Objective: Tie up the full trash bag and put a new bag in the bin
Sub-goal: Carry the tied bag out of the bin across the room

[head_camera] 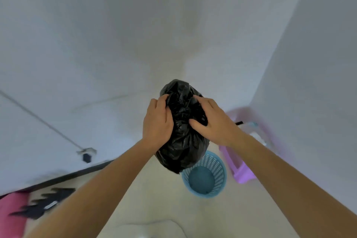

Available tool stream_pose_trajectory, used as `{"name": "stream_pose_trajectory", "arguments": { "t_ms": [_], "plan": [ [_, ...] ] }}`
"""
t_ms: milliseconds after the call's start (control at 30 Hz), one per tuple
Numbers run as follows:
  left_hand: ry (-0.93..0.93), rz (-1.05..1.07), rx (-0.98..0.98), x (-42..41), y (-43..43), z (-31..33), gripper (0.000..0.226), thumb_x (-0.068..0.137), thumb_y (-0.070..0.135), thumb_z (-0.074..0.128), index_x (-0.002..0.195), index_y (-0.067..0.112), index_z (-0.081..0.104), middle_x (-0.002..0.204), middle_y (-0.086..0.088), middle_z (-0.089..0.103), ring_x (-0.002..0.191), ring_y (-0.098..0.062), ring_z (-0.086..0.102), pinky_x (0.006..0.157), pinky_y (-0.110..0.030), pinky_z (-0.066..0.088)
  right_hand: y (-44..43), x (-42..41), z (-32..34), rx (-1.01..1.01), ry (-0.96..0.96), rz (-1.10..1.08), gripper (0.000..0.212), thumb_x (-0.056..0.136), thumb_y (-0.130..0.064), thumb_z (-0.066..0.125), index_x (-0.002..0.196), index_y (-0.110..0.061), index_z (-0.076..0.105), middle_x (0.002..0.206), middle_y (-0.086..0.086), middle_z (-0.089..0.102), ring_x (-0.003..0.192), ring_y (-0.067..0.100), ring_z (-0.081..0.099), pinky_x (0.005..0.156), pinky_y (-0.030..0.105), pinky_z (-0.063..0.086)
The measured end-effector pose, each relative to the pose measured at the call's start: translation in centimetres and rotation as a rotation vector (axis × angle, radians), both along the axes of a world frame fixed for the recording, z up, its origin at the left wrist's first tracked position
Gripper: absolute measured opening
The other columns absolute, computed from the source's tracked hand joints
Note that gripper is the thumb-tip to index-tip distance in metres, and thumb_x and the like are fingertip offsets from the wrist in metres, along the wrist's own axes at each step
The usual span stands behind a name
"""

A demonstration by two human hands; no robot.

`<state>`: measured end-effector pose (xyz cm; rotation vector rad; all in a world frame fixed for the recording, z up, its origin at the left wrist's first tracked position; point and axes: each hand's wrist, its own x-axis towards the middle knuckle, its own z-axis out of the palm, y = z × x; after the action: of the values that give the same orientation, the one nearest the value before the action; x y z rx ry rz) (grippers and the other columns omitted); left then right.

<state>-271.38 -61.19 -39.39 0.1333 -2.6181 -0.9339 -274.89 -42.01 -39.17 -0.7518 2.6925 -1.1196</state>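
A full black trash bag hangs in the air in front of me, above the floor. My left hand grips the crumpled plastic at the bag's top left. My right hand holds the top right, its thumb pressed into the gathered plastic. Below and slightly right of the bag stands a light blue slotted bin on the floor, with no liner showing inside it.
A purple plastic stool stands right of the bin, against the white wall. At the lower left lie a black spiky object and something pink. A cable and a small socket box run along the left wall.
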Motion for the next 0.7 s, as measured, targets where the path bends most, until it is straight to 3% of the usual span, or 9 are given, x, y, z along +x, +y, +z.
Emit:
{"name": "stream_pose_trajectory", "arguments": {
  "t_ms": [100,233,367,533,700],
  "plan": [
    [0.040,0.194,0.062,4.9,-2.8,6.3,0.039,0.103,0.019,0.033,0.140,0.016,0.043,0.111,-0.005,0.050,0.094,-0.017,0.050,0.084,-0.030,0.041,-4.2,1.9,6.5,-0.071,0.045,0.137,0.078,0.087,-0.052,0.054,0.155,-0.034,0.020,0.153,-0.005,0.027,0.139,0.012,0.035,0.113,0.028,0.032],
    [0.138,0.460,0.160,12.9,-7.6,11.4,0.037,0.104,0.018,0.033,0.138,0.015,0.046,0.115,-0.002,0.050,0.100,-0.010,0.047,0.090,-0.024,0.034,-12.1,6.4,10.3,-0.104,0.083,0.381,0.074,0.091,-0.052,0.045,0.156,-0.041,0.011,0.160,-0.005,0.017,0.148,0.018,0.022,0.120,0.041,0.027],
    [0.214,0.666,0.195,22.1,-14.3,13.9,0.033,0.104,0.018,0.033,0.133,0.017,0.048,0.120,0.001,0.053,0.107,-0.009,0.049,0.093,-0.024,0.034,-21.3,12.5,12.6,-0.093,0.075,0.619,0.068,0.094,-0.052,0.042,0.152,-0.050,0.008,0.156,-0.003,0.031,0.138,0.018,0.038,0.111,0.037,0.037],
    [0.135,0.830,-0.049,36.7,-25.8,13.9,0.038,0.103,0.033,0.034,0.136,0.019,0.047,0.110,-0.001,0.056,0.103,-0.015,0.050,0.089,-0.036,0.044,-35.6,22.9,14.1,-0.070,0.138,0.871,0.050,0.100,-0.030,0.044,0.147,-0.034,0.027,0.137,0.002,0.045,0.117,0.019,0.053,0.100,0.032,0.044],
    [0.032,0.950,-0.018,53.0,-36.7,14.4,0.050,0.100,0.050,0.037,0.142,0.022,0.038,0.111,0.001,0.045,0.107,-0.017,0.047,0.093,-0.030,0.040,-51.8,36.0,15.0,-0.079,0.165,1.132,0.050,0.102,-0.029,0.038,0.150,-0.030,0.025,0.141,0.003,0.044,0.123,0.019,0.049,0.105,0.037,0.042]
  ]
}}
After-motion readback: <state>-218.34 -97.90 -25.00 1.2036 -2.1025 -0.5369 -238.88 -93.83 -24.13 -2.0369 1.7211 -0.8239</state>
